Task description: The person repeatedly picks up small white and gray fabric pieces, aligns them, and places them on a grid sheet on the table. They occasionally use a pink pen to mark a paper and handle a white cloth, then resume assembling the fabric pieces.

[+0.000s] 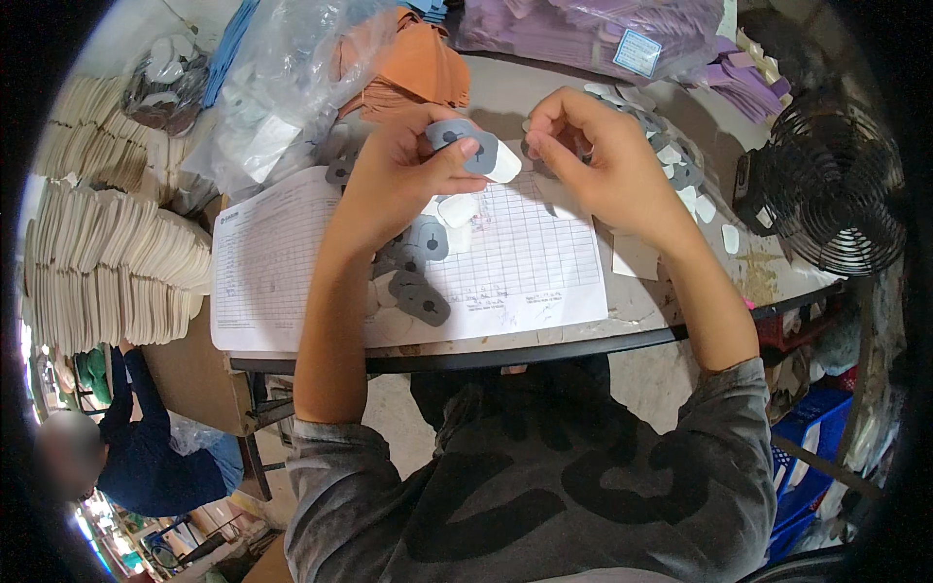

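In my left hand (400, 165) is a flat grey piece (483, 146) with dark cut-out marks, the thumb pressed on its face. A white layer shows at the piece's right end. Close to its right, my right hand (604, 160) has thumb and forefinger pinched together; a small dark bit shows at the fingertips, too small to name. Below the hands, several similar grey pieces (420, 297) and white pieces (458, 210) lie loose on printed sheets (272, 262) ruled in a grid.
More grey and white pieces (688, 175) spread right of my right hand, near a black fan (826, 185). Orange stacks (418, 63), a clear bag (262, 107) and bagged purple pieces (583, 34) line the far side. Cream stacks (117, 262) stand left; another person (160, 476) is beyond.
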{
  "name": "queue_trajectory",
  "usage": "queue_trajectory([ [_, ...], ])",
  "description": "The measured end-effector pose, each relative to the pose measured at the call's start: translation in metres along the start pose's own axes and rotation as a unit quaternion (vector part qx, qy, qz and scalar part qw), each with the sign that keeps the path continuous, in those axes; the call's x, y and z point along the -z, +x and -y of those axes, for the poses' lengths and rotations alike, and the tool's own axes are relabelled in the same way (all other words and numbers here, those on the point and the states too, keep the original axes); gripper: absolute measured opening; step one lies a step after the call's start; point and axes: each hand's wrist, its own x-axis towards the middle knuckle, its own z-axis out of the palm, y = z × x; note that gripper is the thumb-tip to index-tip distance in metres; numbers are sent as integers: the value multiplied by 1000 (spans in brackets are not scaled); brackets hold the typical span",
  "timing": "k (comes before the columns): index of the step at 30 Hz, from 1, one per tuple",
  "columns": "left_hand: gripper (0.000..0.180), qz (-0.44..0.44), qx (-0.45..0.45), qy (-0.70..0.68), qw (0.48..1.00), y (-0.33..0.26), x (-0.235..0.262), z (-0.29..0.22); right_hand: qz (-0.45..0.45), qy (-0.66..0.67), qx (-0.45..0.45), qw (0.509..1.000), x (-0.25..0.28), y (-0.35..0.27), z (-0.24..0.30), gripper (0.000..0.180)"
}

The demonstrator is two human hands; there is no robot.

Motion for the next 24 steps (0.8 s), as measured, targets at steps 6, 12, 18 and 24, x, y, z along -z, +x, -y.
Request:
queue_trajectory([
  [6, 26, 21, -13, -5, 1000, 0, -3, 4, 62, -57, 58, 995, -4, -2, 2, 13],
  [12, 23, -6, -15, 41, 999, 1, 0, 8, 3, -65, 56, 996, 11, 3, -3, 18],
  [18, 21, -2, -56, 78, 995, 2, 0, 13, 22, -54, 36, 998, 7, 2, 0, 21],
  [24, 22, -9, -40, 69, 997, 1, -6, 11, 38, -86, 71, 993, -3, -3, -2, 19],
])
